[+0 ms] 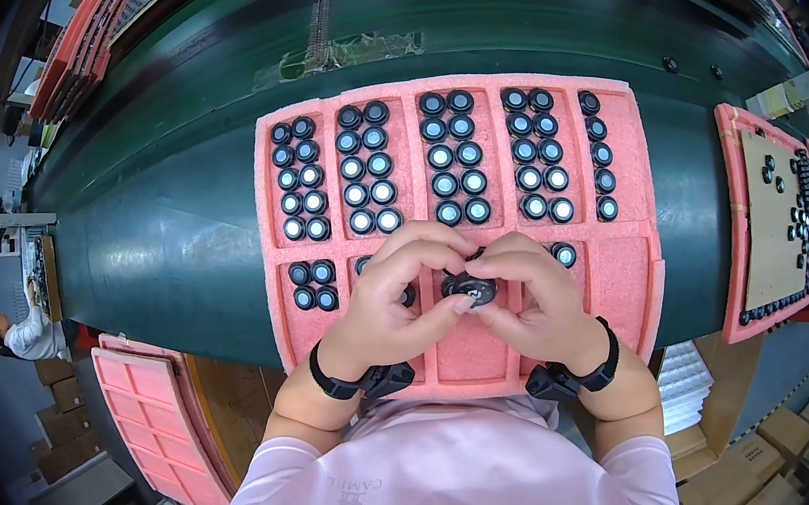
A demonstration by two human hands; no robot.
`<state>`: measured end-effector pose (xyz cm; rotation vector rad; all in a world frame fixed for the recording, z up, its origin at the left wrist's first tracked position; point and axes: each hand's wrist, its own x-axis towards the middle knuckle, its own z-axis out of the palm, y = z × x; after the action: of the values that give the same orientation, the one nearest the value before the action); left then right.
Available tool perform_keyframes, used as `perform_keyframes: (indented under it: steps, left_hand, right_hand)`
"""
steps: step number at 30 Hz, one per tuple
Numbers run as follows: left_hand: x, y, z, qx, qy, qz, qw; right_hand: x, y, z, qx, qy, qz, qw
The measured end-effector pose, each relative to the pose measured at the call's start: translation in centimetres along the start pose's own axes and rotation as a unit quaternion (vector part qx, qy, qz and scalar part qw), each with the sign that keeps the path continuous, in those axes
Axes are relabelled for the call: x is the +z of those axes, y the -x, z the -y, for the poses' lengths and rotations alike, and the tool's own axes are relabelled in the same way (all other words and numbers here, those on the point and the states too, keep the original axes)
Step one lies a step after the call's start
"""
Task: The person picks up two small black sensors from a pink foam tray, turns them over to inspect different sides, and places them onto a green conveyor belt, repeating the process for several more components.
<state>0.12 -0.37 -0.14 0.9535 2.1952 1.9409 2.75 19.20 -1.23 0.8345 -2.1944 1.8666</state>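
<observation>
We see both hands meeting over the near row of a pink foam tray (pixel 622 267) that lies on a dark green conveyor belt (pixel 169 216). The left hand (pixel 399 297) and the right hand (pixel 538 303) together pinch one small black round part (pixel 468 288), thumbs and forefingers closed around its rim. The part is held just above the tray's middle front compartment, its flat round face turned up toward us. It is a disc, so we can make out no long axis; its short axis points roughly upward, slightly tilted toward the person. Matching black round parts with pale centres (pixel 455 159) sit in double columns in the far compartments, faces up. A second pink tray with a cardboard sheet (pixel 772 225) lies on the right.
</observation>
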Motion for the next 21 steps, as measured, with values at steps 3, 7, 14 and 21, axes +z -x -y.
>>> perform_keyframes:
  steps: [3,7,14,21]
  left_hand:
    - [-0.02,0.16,0.19,0.011,-0.002,-0.012,1.0]
    - [0.08,0.4,0.03,0.01,0.017,-0.023,1.0]
    - [0.07,0.29,0.19,0.041,0.004,-0.018,0.999]
    - [0.15,-0.17,-0.68,0.008,-0.03,-0.009,0.999]
  right_hand:
    - [0.04,-0.27,0.19,-0.027,0.024,-0.005,0.999]
    - [0.24,-0.2,0.36,0.013,-0.015,-0.026,0.999]
    - [-0.06,0.03,-0.06,0.028,-0.011,-0.018,0.999]
    - [0.26,0.16,-0.2,-0.019,-0.026,-0.078,0.996]
